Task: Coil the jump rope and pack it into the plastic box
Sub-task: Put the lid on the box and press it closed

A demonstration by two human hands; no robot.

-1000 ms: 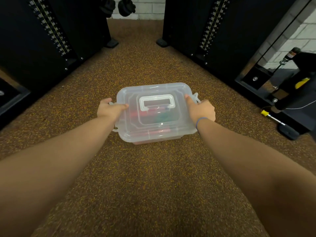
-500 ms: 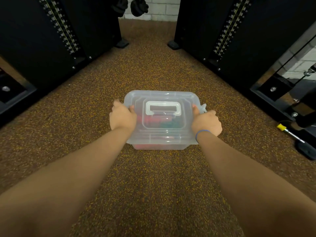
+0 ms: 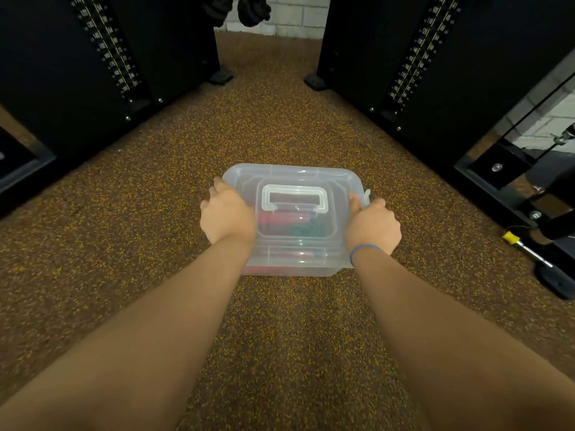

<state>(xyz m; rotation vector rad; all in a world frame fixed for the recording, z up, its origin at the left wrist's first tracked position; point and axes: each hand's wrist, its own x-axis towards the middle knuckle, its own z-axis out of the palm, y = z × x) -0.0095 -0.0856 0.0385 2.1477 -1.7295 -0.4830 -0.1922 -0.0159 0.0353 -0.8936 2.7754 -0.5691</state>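
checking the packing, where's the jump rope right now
Head view, centre: the jump rope lies inside the closed plastic box on the floor, between the left hand and right hand.

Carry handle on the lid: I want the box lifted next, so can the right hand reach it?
Probably yes. The carry handle lies flat atop the plastic box with nothing over it; the right hand grips the box's right edge beside it and must let go first.

Single head-worn view, forward and down, close over the plastic box [image 3: 292, 171]
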